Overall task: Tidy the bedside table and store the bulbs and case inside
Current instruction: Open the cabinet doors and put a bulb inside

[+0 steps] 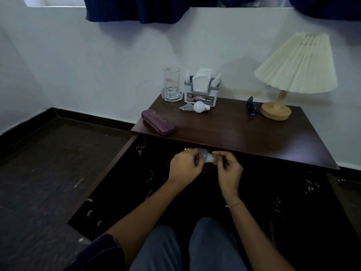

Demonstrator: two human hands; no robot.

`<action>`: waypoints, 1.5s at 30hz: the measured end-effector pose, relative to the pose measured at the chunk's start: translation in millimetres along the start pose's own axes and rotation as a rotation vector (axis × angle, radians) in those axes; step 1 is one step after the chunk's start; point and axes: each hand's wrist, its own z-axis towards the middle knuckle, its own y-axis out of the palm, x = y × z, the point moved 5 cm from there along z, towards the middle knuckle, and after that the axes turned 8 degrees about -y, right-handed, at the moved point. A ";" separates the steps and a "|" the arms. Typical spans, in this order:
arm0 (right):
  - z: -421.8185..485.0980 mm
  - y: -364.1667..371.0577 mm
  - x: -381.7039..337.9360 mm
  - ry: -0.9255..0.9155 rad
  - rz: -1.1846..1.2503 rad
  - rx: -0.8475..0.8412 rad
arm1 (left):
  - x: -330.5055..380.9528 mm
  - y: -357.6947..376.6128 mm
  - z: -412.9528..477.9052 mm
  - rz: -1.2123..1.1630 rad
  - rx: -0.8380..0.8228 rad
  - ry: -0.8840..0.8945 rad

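Note:
A white bulb [205, 155] sits between my two hands, just under the front edge of the dark wooden bedside table [244, 133]. My left hand [184, 166] curls round its globe and my right hand [227, 168] pinches its base end. Both hands are in front of the dark open space below the tabletop. A second white bulb [200, 107] lies on the tabletop beside a crumpled clear wrapper [185, 107]. A purple glasses case [157, 122] lies at the table's front left corner.
A glass mug on a glass ashtray [171, 85], a tissue holder [202, 90], a small blue object [251, 107] and a pleated lamp [293, 75] stand along the back. An opened door panel [109, 173] lies at left. My knees are below.

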 end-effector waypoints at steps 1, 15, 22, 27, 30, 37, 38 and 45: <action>6.0 0.2 -10.1 -0.024 0.019 0.002 | 7.8 -8.1 -0.6 -0.012 0.042 0.048; 141.0 54.5 4.8 0.227 -0.104 -0.227 | 31.3 2.5 105.9 -0.604 -0.262 -0.205; 171.6 81.7 28.5 0.336 -0.019 -0.247 | 14.8 32.1 158.6 -0.760 -0.394 -0.490; 175.2 89.6 38.4 0.347 -0.050 -0.278 | 0.5 46.8 172.2 -0.756 -0.361 -0.496; 172.7 87.5 37.4 0.340 -0.037 -0.240 | 2.3 47.6 167.6 -0.762 -0.320 -0.470; 144.7 64.9 20.6 0.360 0.056 -0.136 | 18.9 31.2 124.8 -0.776 -0.348 -0.438; 139.5 60.2 19.3 0.369 0.061 -0.131 | 20.8 28.9 117.4 -0.771 -0.352 -0.445; 90.4 19.9 -5.8 0.336 0.072 -0.123 | 31.0 4.6 56.2 -0.822 -0.314 -0.372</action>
